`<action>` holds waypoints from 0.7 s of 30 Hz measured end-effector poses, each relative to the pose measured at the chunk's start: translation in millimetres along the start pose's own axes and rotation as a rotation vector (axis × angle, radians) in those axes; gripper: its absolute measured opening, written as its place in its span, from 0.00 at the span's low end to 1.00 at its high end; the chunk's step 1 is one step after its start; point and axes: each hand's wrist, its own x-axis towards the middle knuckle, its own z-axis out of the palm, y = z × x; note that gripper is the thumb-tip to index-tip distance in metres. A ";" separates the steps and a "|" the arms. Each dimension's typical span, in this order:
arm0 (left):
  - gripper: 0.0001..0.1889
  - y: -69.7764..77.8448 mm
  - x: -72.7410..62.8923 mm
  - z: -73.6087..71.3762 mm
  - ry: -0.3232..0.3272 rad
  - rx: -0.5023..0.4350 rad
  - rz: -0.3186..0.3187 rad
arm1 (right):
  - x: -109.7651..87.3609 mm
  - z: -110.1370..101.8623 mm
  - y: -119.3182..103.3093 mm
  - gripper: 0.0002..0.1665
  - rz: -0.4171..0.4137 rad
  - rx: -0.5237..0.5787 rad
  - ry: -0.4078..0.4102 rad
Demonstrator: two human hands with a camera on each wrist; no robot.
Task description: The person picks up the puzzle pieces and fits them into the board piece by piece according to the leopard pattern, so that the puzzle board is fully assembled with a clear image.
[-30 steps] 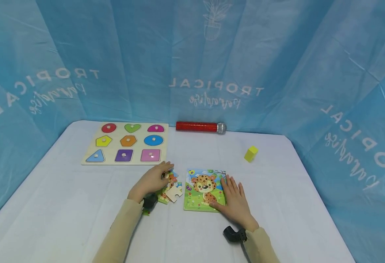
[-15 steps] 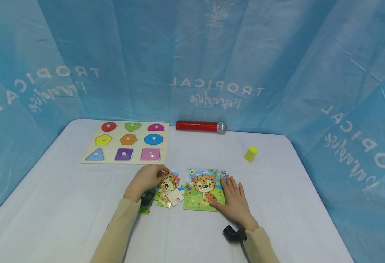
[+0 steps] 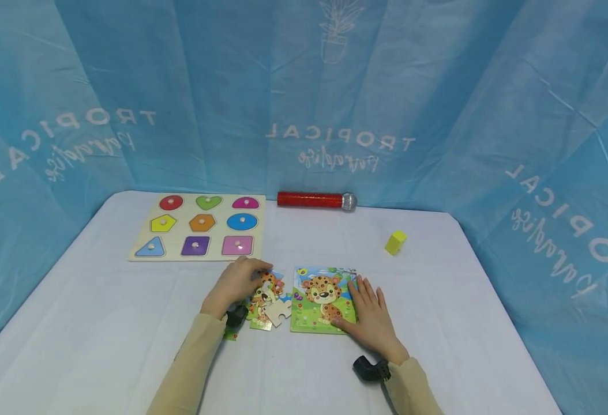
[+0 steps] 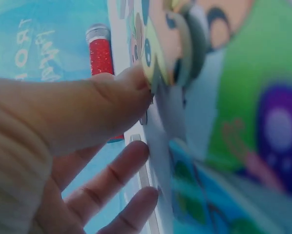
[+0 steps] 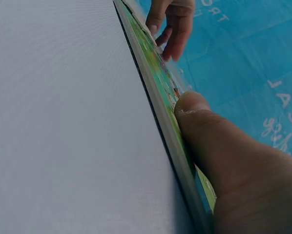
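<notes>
The left hand [image 3: 233, 286] is bent over the loose pieces [image 3: 265, 295], which lie in an overlapping heap left of the leopard board [image 3: 309, 317] on the bench [image 3: 314, 380]. Its thumb meets a printed piece in the left wrist view, but the index tip is hidden there, so whether this grip pinches one or merely touches it cannot be told. The right hand's grip is spread, fingers straight along the board's right edge, thumb resting on its face; it clasps nothing.

The step appears to be sorting or picking a piece. It would go best with thumb and finger on the opposite edges of the topmost piece, lifting straight so that those beneath do not drag along. The pale piece [image 3: 274, 313], blank side up just beside the board, would want turning over to show its picture. The right hand should press lightly, enough to keep the board from sliding, and leave the printed face uncovered.
</notes>
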 end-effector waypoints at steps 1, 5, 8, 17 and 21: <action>0.18 -0.2 0.3 0.0 0.008 0.005 0.003 | 0.0 0.3 0.5 0.58 0.002 0.001 -0.002; 0.20 0.3 0.4 -1.4 0.023 0.050 0.016 | -0.5 2.0 1.2 0.58 0.013 0.010 -0.010; 0.23 0.6 -0.4 -3.0 0.027 0.094 0.022 | -0.5 2.7 0.6 0.58 0.016 0.020 -0.007; 0.26 6.2 -3.6 -5.8 0.063 0.079 0.037 | 0.7 1.9 -1.2 0.59 0.006 0.007 0.014; 0.25 23.1 -1.0 -1.2 0.092 0.059 0.102 | 1.7 0.7 -0.3 0.61 0.011 -0.003 0.008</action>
